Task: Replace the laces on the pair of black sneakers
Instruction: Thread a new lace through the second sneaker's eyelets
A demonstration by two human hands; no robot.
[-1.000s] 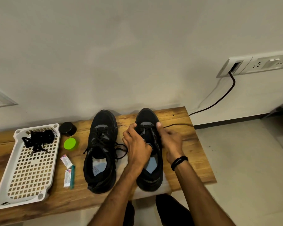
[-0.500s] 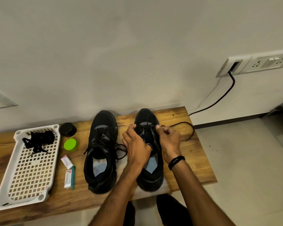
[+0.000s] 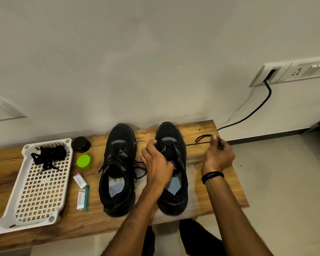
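Observation: the pair of black sneakers stands toes-to-wall at the middle of the wooden bench (image 3: 216, 183), and the work is on the right-hand sneaker (image 3: 169, 133).

Your left hand (image 3: 156, 163) is curled over that shoe's throat and grips it, pinning it to the bench. Your right hand (image 3: 219, 154), out at the shoe's 3 o'clock, pinches the black lace (image 3: 196, 144). The lace runs taut from the upper eyelets to your fingers, with a loose loop beyond them at 12 o'clock of the hand.

The left-hand sneaker (image 3: 119, 143), at 9 o'clock of the first, is fully laced, its ends lying loose. A bundle of black laces (image 3: 48, 157), presumably the replacements, lies in the far end of the white tray (image 3: 29, 145) at the bench's 9 o'clock end.

Assessment: you are at the stripping stage, drawing the old lace out of the first shoe. Neither shoe is relaced.

Next move calls for a firm hold on the shoe. Take a fresh pinch close to the eyelets and pull crossing by crossing, or the lace may bind
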